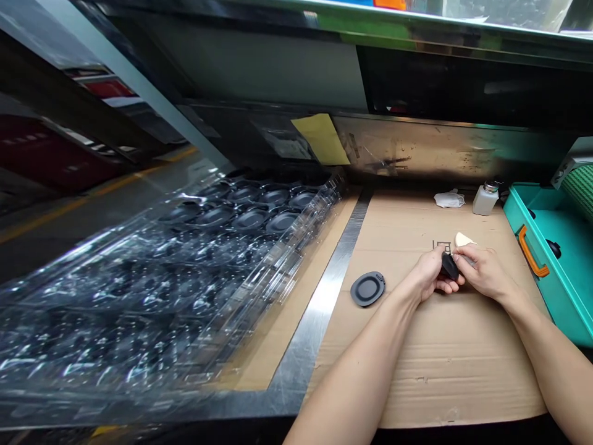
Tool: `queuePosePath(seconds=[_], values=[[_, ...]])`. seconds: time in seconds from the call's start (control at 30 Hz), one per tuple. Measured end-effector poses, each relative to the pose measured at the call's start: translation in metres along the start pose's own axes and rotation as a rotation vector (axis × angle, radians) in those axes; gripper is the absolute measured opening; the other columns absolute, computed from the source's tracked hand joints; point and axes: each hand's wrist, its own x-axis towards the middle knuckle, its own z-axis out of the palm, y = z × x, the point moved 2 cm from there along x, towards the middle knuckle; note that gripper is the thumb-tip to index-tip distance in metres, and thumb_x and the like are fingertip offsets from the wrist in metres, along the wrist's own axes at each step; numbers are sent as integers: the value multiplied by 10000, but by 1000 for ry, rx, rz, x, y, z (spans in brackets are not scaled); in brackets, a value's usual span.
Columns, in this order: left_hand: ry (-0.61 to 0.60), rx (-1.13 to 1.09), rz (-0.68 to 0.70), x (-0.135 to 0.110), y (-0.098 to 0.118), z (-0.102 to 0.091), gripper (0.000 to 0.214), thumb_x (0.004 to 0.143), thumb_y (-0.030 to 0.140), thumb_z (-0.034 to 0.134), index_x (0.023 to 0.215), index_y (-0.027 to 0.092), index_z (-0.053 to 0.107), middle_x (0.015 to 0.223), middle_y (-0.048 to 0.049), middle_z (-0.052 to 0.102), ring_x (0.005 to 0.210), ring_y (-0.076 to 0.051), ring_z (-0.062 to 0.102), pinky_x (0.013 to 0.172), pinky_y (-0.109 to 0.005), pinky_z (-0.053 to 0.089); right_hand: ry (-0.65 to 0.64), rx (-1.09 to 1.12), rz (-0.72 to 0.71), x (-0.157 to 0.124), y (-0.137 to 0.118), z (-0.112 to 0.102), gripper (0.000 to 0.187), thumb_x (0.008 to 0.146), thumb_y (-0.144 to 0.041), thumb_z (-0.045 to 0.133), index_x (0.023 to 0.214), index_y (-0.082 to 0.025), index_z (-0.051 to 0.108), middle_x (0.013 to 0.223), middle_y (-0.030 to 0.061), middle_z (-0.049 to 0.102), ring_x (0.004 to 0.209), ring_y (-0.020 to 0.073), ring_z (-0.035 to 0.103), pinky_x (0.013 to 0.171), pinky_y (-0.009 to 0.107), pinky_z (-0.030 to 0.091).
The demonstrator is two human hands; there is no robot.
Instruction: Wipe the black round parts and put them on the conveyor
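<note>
My left hand (433, 272) is closed around a small black plastic part (449, 266), holding it just above the cardboard. My right hand (482, 269) is pinched close against the part's right side; what lies between its fingertips is hidden. Just behind the right hand's fingers shows a cream-coloured piece (463, 240), and I cannot tell whether the hand touches it. To the left of my hands, a dark grey oval plastic part (367, 288) with a recessed centre and a small tab lies flat on the cardboard.
At left, clear plastic trays (241, 272) hold several dark oval parts. A teal bin (528, 259) with an orange handle (530, 250) stands at right. A small white bottle (485, 199) and a crumpled white wipe (449, 198) sit at the back. Cardboard (454, 364) covers the table.
</note>
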Motion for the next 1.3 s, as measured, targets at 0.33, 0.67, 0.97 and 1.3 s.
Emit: queuePosePath(seconds=[0.33,0.67,0.97,1.3], values=[[143,313,220,9,-16,4,758,965,640,196,627,104,612,573,-111,656,355,-120,540,368,-222,421,-69,-122,7,-2,-2,-4,206,886,-212,498,765,-212,664,746,33,679,718,166,602,709,261,428],[135,335,209,7,-15,6,723,976,581,219,604,101,611,554,-118,640,331,-136,528,343,-242,397,-129,-255,7,-2,-5,-8,243,885,-226,485,730,-206,671,742,47,679,700,170,580,680,269,396],[130,311,215,4,-14,9,690,993,521,234,607,91,610,555,-123,641,338,-141,538,338,-240,410,-97,-254,113,-4,-8,-9,232,846,-254,509,698,-221,685,673,26,683,610,158,568,611,264,366],[-60,-486,-102,0,5,-19,587,1012,395,203,977,-6,630,626,-146,655,408,-111,563,361,-163,445,279,-49,320,-2,15,-13,289,827,-375,552,884,-198,774,795,44,754,674,186,657,636,266,440]])
